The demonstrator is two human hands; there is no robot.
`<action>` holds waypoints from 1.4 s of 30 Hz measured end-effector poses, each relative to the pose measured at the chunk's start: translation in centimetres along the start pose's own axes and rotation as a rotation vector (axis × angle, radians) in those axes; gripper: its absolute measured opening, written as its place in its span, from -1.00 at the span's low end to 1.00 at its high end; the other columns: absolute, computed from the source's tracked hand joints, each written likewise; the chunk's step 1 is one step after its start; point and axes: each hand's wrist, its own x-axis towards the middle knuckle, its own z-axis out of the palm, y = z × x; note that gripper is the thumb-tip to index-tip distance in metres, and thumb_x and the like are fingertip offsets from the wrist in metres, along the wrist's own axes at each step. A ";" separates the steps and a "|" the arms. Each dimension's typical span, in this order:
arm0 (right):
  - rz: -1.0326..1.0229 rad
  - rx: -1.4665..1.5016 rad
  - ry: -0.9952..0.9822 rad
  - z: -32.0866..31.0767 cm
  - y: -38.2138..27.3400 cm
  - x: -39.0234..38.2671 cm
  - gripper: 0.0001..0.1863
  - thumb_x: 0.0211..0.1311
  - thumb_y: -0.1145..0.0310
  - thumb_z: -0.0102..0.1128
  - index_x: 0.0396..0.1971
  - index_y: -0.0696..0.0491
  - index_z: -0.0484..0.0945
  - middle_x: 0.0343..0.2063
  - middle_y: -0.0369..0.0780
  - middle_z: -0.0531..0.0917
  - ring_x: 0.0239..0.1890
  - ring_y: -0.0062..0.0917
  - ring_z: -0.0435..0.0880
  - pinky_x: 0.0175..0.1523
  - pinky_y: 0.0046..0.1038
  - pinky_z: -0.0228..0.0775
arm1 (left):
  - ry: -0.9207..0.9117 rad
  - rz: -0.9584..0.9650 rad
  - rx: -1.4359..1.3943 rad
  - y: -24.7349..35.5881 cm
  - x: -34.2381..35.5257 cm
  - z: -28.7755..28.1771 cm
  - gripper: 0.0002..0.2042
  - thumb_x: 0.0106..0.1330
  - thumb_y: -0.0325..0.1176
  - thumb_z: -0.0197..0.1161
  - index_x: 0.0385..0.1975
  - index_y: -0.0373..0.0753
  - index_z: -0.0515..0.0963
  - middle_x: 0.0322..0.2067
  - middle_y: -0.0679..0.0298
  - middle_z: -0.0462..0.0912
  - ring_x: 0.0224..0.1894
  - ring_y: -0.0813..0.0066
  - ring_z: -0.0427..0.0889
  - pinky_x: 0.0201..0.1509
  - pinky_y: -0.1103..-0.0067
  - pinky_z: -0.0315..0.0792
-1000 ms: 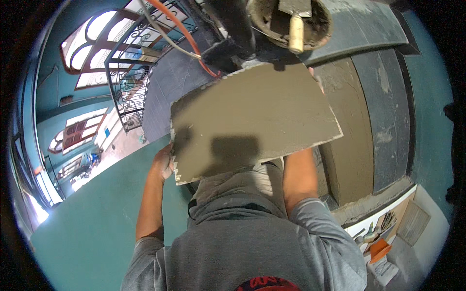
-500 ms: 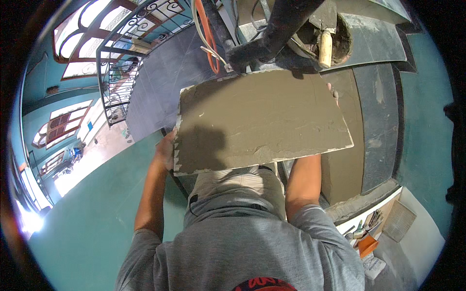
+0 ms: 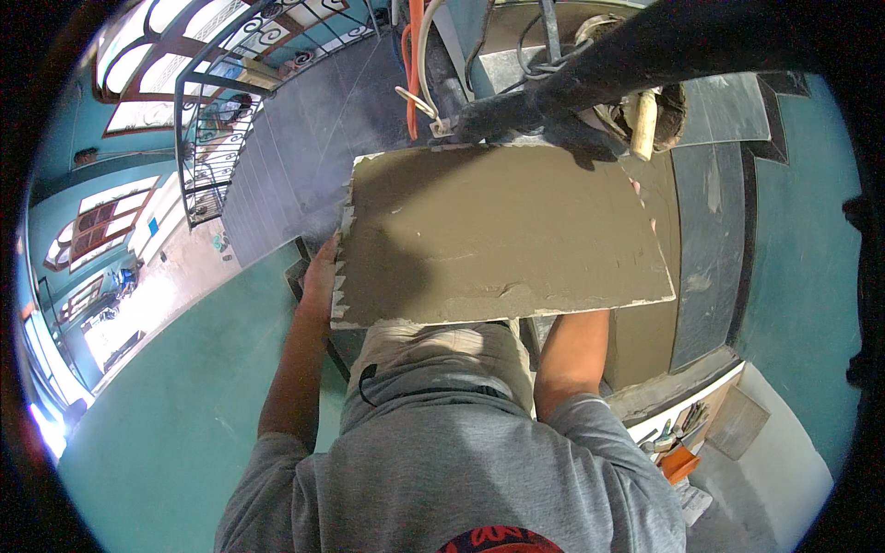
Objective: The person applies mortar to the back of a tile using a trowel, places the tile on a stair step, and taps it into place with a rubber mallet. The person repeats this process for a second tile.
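A worker's left hand (image 3: 320,276) gripped the near-left edge of a mortar-coated tile (image 3: 502,235) held chest-high; the right hand's grip was hidden beneath. Stiff, probably heavy, best carried by opposite edges.

tile (image 3: 498,235) — large, rectangular | mortar-coated face up | held level

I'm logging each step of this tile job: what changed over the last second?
The mortar-coated tile tilted from slanted to nearly level and now lies under the other person's dark leg. Left hand keeps its left edge; right forearm still runs beneath it, its hand hidden.
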 end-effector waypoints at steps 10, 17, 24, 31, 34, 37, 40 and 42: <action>0.000 -0.004 -0.001 0.7 0.8 -0.5 -0.65 0.47 0.11 0.18 -0.07 0.11 0.64 -0.14 -0.18 0.73 -0.09 -0.43 0.71 0.01 -0.27 0.57 | -0.114 -0.098 -0.562 -3.3 2.1 0.9 -0.51 0.60 0.02 0.01 0.29 -0.19 0.54 0.10 0.17 0.67 0.12 0.26 0.64 0.24 0.38 0.50; -0.001 0.006 -0.010 1.1 1.5 -0.8 -0.66 0.46 0.12 0.18 -0.06 0.11 0.63 -0.13 -0.17 0.72 -0.07 -0.42 0.70 0.05 -0.27 0.56 | -0.222 -0.225 -0.896 -6.9 1.4 4.6 -0.52 0.60 0.01 -0.01 0.28 -0.17 0.55 0.11 0.15 0.67 0.15 0.22 0.63 0.28 0.35 0.47; -0.015 0.031 -0.008 0.7 1.1 -0.6 -0.66 0.46 0.13 0.18 -0.04 0.11 0.63 -0.11 -0.17 0.71 -0.04 -0.40 0.69 0.09 -0.26 0.55 | -0.229 -0.188 -0.853 -8.5 2.7 4.4 -0.51 0.58 0.04 -0.01 0.25 -0.17 0.56 0.09 0.14 0.68 0.15 0.20 0.63 0.30 0.32 0.46; -0.043 0.142 0.003 0.3 1.6 0.3 -0.66 0.45 0.14 0.18 -0.03 0.11 0.62 -0.09 -0.16 0.71 -0.02 -0.39 0.69 0.13 -0.25 0.54 | -0.248 -0.184 -0.788 -9.7 3.9 5.1 -0.50 0.56 0.07 -0.01 0.23 -0.16 0.56 0.08 0.13 0.68 0.14 0.18 0.63 0.31 0.28 0.45; -0.063 0.250 0.023 0.1 2.3 0.8 -0.66 0.45 0.15 0.18 -0.03 0.11 0.62 -0.08 -0.16 0.71 -0.01 -0.39 0.68 0.14 -0.25 0.54 | -0.263 -0.188 -0.735 -9.7 4.6 4.8 -0.49 0.55 0.08 -0.01 0.22 -0.16 0.57 0.07 0.13 0.68 0.14 0.17 0.63 0.32 0.27 0.44; -0.090 0.328 0.041 -0.2 2.4 0.7 -0.66 0.44 0.15 0.18 -0.02 0.11 0.61 -0.08 -0.16 0.70 0.00 -0.38 0.68 0.16 -0.24 0.53 | -0.267 -0.189 -0.686 -9.5 4.7 4.8 -0.49 0.54 0.09 0.00 0.22 -0.16 0.57 0.06 0.13 0.68 0.14 0.16 0.63 0.32 0.26 0.43; -0.123 0.411 0.058 0.0 2.3 0.7 -0.66 0.44 0.16 0.18 -0.02 0.11 0.61 -0.07 -0.15 0.70 0.01 -0.38 0.68 0.18 -0.24 0.53 | -0.300 -0.180 -0.642 -9.2 4.8 5.3 -0.48 0.53 0.11 0.00 0.21 -0.15 0.57 0.06 0.12 0.69 0.14 0.15 0.63 0.33 0.24 0.43; -0.147 0.462 0.070 0.3 2.4 0.7 -0.66 0.44 0.16 0.18 -0.01 0.11 0.61 -0.07 -0.15 0.70 0.02 -0.38 0.68 0.19 -0.24 0.52 | -0.347 -0.164 -0.606 -9.0 5.2 5.9 -0.48 0.53 0.11 0.00 0.20 -0.15 0.57 0.05 0.12 0.69 0.13 0.15 0.63 0.33 0.23 0.43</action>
